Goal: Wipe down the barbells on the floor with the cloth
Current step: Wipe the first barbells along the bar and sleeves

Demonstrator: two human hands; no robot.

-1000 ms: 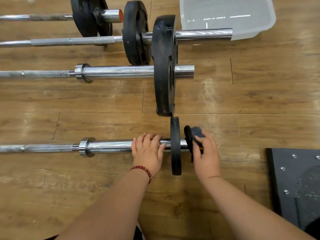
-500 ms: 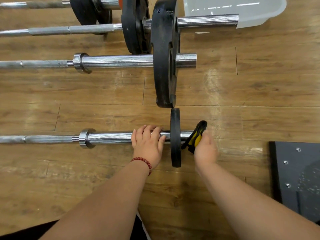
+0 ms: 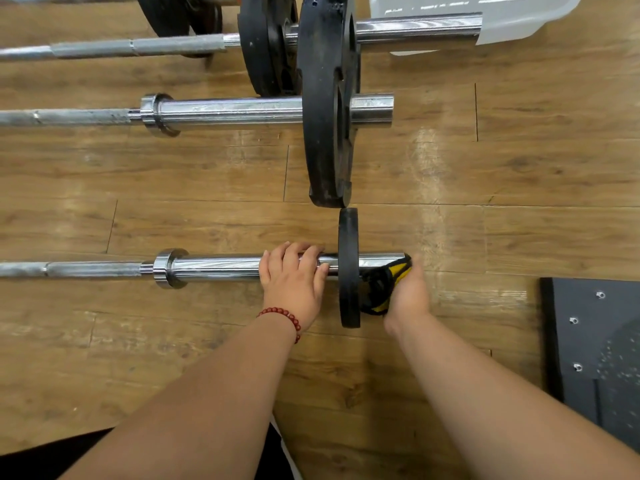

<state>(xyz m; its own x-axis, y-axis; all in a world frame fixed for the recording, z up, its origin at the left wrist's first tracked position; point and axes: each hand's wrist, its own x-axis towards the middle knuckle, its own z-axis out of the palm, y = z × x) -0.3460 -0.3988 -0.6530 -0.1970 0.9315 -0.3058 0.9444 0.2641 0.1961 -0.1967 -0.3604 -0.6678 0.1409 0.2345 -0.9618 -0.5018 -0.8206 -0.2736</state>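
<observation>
Head view: nearest me, my left hand (image 3: 294, 278) curls its close-set fingers over the sleeve of the front barbell (image 3: 221, 266), just left of a small plate (image 3: 348, 237). My right hand (image 3: 410, 297) grips the black-and-yellow cloth (image 3: 382, 280) against that bar's end, its fingers hidden from me. Beyond lie other barbells (image 3: 225, 110) on the floor (image 3: 519, 161).

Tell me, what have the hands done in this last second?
The right hand has rolled from atop the nearest barbell end to its near side, dragging the black-and-yellow cloth round it. The left hand still grips the bar left of the small plate; the barbells have not moved.
</observation>
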